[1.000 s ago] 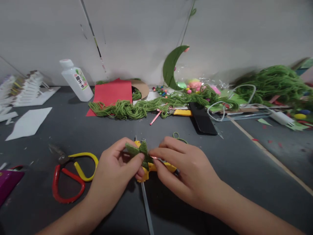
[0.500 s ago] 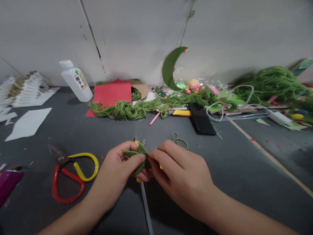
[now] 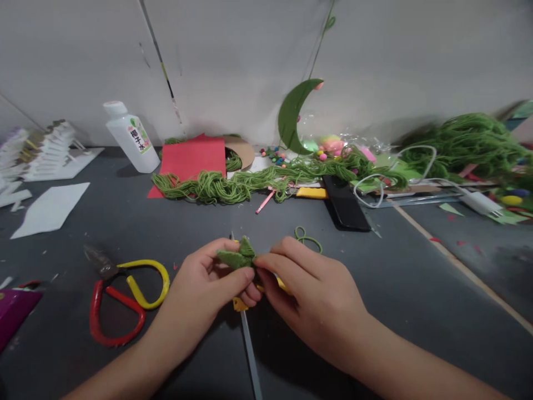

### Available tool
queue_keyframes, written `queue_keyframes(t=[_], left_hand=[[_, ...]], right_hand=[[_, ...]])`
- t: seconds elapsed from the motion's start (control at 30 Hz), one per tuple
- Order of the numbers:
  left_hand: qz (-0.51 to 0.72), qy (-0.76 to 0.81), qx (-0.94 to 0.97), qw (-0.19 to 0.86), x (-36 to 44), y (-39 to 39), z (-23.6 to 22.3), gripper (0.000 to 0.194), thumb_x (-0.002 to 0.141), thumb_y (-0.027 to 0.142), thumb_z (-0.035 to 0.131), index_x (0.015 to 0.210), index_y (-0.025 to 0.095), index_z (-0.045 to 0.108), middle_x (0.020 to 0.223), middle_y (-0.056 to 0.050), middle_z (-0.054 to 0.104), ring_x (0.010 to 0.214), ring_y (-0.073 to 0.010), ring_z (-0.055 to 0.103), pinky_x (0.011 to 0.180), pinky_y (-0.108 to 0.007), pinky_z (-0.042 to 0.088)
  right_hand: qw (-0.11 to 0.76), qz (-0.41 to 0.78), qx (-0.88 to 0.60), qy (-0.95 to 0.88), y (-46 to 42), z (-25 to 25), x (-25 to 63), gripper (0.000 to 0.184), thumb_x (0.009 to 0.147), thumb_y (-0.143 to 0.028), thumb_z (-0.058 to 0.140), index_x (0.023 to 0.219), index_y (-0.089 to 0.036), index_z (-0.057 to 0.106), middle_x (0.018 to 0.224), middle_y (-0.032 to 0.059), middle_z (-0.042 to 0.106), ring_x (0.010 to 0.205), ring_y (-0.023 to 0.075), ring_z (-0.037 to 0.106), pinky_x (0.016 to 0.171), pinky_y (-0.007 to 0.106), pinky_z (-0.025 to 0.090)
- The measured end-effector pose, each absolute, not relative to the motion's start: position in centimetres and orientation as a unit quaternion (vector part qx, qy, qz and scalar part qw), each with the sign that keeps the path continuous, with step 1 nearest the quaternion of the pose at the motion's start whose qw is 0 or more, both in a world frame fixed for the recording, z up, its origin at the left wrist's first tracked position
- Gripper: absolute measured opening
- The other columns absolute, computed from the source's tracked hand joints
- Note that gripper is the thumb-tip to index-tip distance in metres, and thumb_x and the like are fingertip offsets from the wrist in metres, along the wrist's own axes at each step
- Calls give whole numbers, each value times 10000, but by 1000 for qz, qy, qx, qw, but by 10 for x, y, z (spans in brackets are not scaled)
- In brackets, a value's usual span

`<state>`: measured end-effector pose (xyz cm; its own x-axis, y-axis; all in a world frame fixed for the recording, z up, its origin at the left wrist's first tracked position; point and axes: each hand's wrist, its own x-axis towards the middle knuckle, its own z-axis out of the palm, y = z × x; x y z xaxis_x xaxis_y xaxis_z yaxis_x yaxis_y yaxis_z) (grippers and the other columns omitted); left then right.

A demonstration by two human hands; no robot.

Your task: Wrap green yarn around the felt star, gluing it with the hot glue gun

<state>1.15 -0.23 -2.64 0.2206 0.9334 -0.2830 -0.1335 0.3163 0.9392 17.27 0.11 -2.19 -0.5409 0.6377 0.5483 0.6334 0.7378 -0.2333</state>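
Between my hands is a small green yarn-wrapped star (image 3: 238,257), with two pointed tips showing and the rest covered by fingers. My left hand (image 3: 216,278) is closed on it, thumb in front and fingers behind. At the star's right edge, my right hand (image 3: 310,283) is closed with thumb and forefinger pinched together; any strand inside the pinch is too small to see. Below the hands lies a yellow object (image 3: 240,304), mostly hidden, beside a narrow metal strip (image 3: 251,355). A loose loop of green yarn (image 3: 308,240) rests just beyond my right hand.
Red-and-yellow-handled scissors (image 3: 120,294) lie at left, near white paper (image 3: 52,210). Along the wall are a white bottle (image 3: 132,139), red card (image 3: 194,155), green yarn (image 3: 212,186), a green crescent (image 3: 291,119), a black phone (image 3: 347,205) and a white charger (image 3: 478,201).
The star has tilted in my fingers, so its left tip looks broader and its lower part is now hidden. Both hands stay in nearly the same place. The view shifts slightly.
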Motion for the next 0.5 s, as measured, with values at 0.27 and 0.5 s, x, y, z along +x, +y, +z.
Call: queue_keyframes(t=[0.27, 0.5], left_hand=[[358, 533, 509, 574, 8, -1, -20, 71, 765, 221, 587, 712, 183, 617, 596, 60, 519, 537, -72, 463, 511, -166, 379], [303, 524, 567, 559, 7, -1, -17, 112, 756, 180, 521, 653, 190, 566, 654, 36, 503, 696, -128, 511, 609, -204, 394]], right_hand=[[285, -21, -363, -887, 2, -20, 176, 194, 857, -118, 437, 798, -146, 620, 701, 30, 564, 568, 130, 485, 495, 231, 366], [280, 43, -347, -894, 1, -14, 176, 180, 866, -128, 451, 808, -147, 620, 830, 50, 607, 672, 132, 545, 559, 219, 419]])
